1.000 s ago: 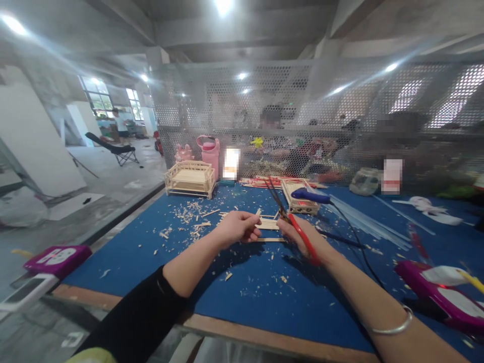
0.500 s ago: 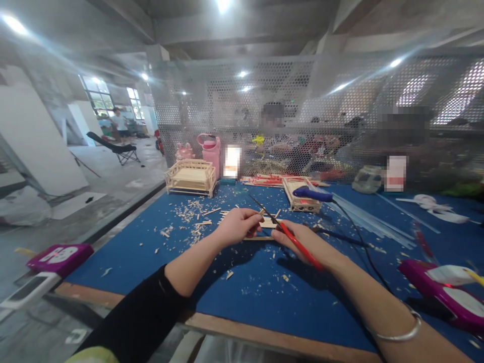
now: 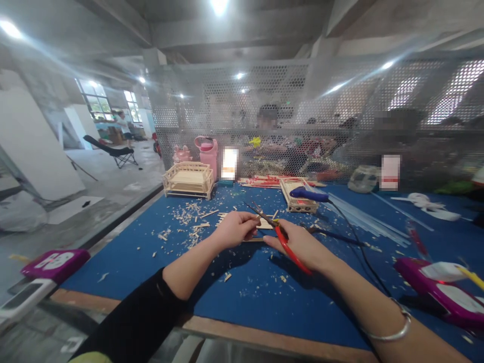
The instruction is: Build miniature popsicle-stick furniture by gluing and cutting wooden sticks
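My right hand (image 3: 300, 244) is closed around red-handled scissors (image 3: 289, 249), whose dark blades point away to the left, slightly parted. Close to the blades, my left hand (image 3: 235, 229) pinches a thin wooden stick, of which only a pale tip shows between the fingertips. Under and behind both hands lies a row of pale wooden sticks (image 3: 267, 222) on the blue tabletop (image 3: 151, 275). Part of that row is covered by my hands.
Wood scraps (image 3: 189, 214) litter the table. A small wooden frame bed (image 3: 189, 179) stands back left beside a pink bottle (image 3: 207, 156). A blue glue gun (image 3: 310, 194) rests on a second wooden frame (image 3: 300, 205). Clear glue sticks (image 3: 366, 219) and purple power strips (image 3: 434, 292) lie around.
The scissors' blades have parted slightly and come nearer my left fingertips. My right thumb has shifted a little left. The whole view has turned slightly.
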`<state>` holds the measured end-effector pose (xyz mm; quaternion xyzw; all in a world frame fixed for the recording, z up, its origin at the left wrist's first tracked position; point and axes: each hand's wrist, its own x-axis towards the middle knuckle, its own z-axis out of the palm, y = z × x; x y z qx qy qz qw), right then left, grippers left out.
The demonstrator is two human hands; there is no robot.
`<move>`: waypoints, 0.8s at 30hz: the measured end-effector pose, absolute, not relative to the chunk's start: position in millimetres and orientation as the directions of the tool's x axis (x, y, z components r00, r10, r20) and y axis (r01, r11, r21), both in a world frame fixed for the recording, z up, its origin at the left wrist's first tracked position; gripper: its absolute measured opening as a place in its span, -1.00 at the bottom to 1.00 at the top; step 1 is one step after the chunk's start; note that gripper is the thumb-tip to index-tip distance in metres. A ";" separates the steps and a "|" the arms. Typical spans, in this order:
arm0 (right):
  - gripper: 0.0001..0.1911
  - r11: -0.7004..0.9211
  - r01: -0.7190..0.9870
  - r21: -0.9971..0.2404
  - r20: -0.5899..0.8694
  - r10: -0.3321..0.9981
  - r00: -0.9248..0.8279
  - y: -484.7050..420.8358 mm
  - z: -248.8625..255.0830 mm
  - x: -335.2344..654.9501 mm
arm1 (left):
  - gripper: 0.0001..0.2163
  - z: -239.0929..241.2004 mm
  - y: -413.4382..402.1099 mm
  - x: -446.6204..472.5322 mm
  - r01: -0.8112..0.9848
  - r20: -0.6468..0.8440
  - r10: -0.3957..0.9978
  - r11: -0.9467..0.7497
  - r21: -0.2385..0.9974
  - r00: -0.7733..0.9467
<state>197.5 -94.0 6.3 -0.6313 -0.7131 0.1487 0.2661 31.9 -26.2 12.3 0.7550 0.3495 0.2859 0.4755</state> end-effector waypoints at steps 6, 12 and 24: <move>-0.86 0.178 0.863 -0.474 0.263 0.963 -0.054 -91.5 4.2 196.2 | -0.80 15.6 -31.4 33.3 0.314 0.117 0.807 -0.353 0.882 0.579; -0.87 0.185 0.852 -0.490 0.245 0.967 -0.069 -92.6 4.7 195.4 | -0.75 12.0 -34.0 34.3 0.261 0.181 0.789 -0.396 0.880 0.587; -0.72 0.077 0.761 -0.645 0.026 0.997 -0.078 -95.9 10.8 198.2 | -0.76 12.9 -34.0 33.0 0.365 0.256 0.773 -0.529 0.766 0.581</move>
